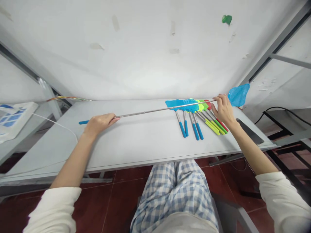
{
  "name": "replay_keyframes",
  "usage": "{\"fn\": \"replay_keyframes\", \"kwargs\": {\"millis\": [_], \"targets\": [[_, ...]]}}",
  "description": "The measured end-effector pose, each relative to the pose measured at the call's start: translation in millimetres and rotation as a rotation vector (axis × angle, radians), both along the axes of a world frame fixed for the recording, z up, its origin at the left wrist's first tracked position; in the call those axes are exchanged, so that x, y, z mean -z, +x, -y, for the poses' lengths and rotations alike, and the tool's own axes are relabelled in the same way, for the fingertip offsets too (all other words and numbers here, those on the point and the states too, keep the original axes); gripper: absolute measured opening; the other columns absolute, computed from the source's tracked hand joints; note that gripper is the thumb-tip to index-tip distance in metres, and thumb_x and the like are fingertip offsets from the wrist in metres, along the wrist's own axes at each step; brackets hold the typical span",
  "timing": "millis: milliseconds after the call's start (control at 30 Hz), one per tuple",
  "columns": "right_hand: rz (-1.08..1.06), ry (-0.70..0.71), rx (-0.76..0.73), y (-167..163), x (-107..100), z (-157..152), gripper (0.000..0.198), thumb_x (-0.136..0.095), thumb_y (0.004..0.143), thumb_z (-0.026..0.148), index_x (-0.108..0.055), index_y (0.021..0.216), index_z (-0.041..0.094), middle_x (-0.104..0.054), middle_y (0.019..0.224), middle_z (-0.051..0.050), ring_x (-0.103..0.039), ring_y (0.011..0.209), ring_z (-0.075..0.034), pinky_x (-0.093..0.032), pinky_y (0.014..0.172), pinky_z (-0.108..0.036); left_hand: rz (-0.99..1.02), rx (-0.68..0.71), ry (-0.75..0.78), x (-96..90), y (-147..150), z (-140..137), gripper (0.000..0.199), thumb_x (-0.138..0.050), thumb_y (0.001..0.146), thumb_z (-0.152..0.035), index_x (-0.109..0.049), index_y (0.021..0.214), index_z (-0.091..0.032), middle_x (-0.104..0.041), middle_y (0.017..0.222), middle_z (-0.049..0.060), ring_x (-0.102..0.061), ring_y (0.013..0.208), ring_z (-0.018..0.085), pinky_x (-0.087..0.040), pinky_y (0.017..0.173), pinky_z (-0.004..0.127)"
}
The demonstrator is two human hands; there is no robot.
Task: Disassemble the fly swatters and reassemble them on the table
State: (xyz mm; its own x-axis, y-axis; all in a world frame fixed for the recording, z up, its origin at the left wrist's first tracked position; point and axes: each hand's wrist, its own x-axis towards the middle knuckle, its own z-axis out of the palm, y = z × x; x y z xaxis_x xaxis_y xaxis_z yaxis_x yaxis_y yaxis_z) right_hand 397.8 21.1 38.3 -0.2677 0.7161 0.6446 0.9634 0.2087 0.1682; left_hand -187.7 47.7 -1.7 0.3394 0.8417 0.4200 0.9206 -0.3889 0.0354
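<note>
A blue fly swatter with a long, drawn-out metal rod (145, 112) stretches across the table between my hands. My left hand (100, 123) is closed round the rod beside its blue grip, whose end sticks out to the left. At the other end my right hand (222, 108) pinches the rod close to the blue mesh head (239, 94). Under the rod's right half lies a row of shorter fly swatters: several blue ones (181, 104), then yellow-green ones (211, 126), a green one (222, 127) and a red one (223, 125). Their heads overlap and their grips point towards me.
The white table (136, 139) stands against a white wall (145, 64). A dark flat object (250, 132) lies at its right end. On the left are a thin white cable (60, 125) and a white-and-blue package (17, 119) on another surface.
</note>
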Motion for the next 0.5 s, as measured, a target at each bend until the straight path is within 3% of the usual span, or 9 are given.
{"fn": "replay_keyframes", "kwargs": {"millis": [67,233,333,500], "targets": [[0.054,-0.02,-0.042,2,0,0,0.037,-0.034,0.097,0.037,-0.057,0.113,0.013,-0.062,0.111,-0.02,-0.055,0.108,-0.031,-0.041,0.089,-0.044,0.008,-0.012,-0.003,1.2,-2,0,0.046,-0.036,0.091,-0.06,-0.046,0.066,-0.023,-0.053,0.058,0.003,-0.05,0.056,0.016,-0.024,0.052,0.028],[0.196,-0.222,-0.12,5,0,-9,0.034,-0.033,0.098,0.028,-0.062,0.084,0.018,-0.064,0.078,-0.011,-0.056,0.077,-0.024,-0.039,0.073,-0.035,0.004,-0.01,-0.048,0.0,16,7,0.05,-0.035,0.09,-0.064,-0.05,0.066,-0.023,-0.054,0.056,0.004,-0.051,0.054,0.016,-0.024,0.051,0.028],[0.19,-0.182,-0.186,-20,2,-8,0.034,-0.034,0.098,0.026,-0.061,0.08,0.019,-0.064,0.076,-0.01,-0.054,0.074,-0.022,-0.035,0.07,-0.032,-0.033,0.055,-0.088,-1.0,59,17,0.05,-0.033,0.092,-0.062,-0.055,0.072,-0.023,-0.061,0.061,0.004,-0.054,0.055,0.016,-0.026,0.051,0.027],[0.157,-0.164,-0.347,-96,17,6,0.035,-0.034,0.1,0.028,-0.059,0.078,0.02,-0.062,0.071,-0.006,-0.051,0.07,-0.021,-0.032,0.069,-0.031,-0.189,0.15,-0.159,-12.9,152,34,0.046,-0.032,0.096,-0.056,-0.059,0.086,-0.021,-0.067,0.064,0.007,-0.061,0.056,0.018,-0.03,0.052,0.024]]}}
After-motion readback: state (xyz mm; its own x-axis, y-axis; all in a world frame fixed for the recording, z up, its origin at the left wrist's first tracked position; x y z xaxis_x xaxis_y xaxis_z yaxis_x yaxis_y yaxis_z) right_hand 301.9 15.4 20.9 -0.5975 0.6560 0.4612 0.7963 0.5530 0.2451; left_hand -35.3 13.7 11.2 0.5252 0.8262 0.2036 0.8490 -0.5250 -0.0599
